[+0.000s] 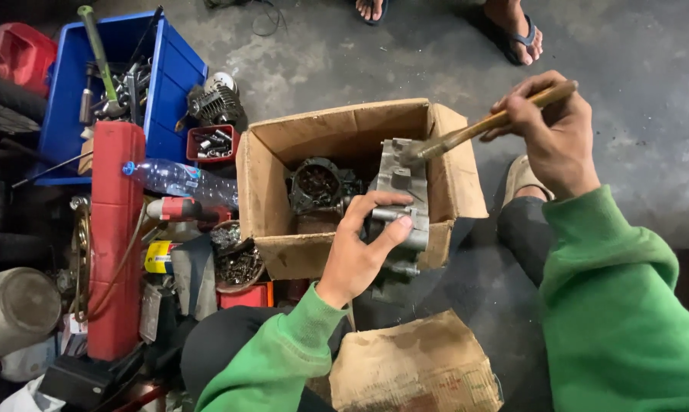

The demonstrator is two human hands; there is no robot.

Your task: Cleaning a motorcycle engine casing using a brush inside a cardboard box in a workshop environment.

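My left hand [363, 248] grips a grey metal engine part [399, 183], holding it upright over the front right corner of an open cardboard box [264, 191]. My right hand [552, 130] holds a brush with a wooden handle [485, 126]; its bristle end touches the top of the part. A darker engine piece [317, 187] lies inside the box to the left. Both my sleeves are green.
A blue crate [172, 84] of tools stands at the back left, with a small red tray [211, 143] of bolts, a plastic bottle [180, 179] and a red box [115, 236] beside it. A flattened cardboard piece [417, 366] lies near my knees. Other people's sandalled feet [524, 34] stand beyond.
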